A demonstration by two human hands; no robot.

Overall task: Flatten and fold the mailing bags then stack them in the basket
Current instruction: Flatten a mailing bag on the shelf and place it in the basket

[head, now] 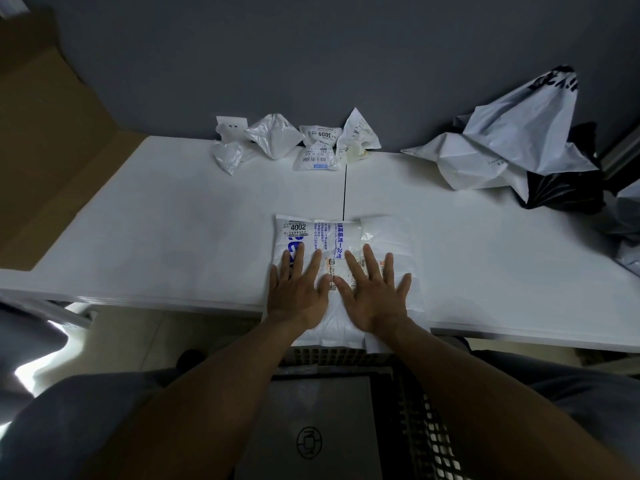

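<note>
Two hands: left hand point(298, 292) and right hand point(374, 296) lay open, flat on the mailing bag point(346, 237).
Risk: bag overhung the table point(173, 220) edge; pushing might slide it off.

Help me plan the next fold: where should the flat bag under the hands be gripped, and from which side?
Probably the far edge of the bag, near its two far corners, pulled toward the person. That end lies flat and free on the table, while the left hand and right hand press the near half, which overhangs the table edge above the basket.
</note>
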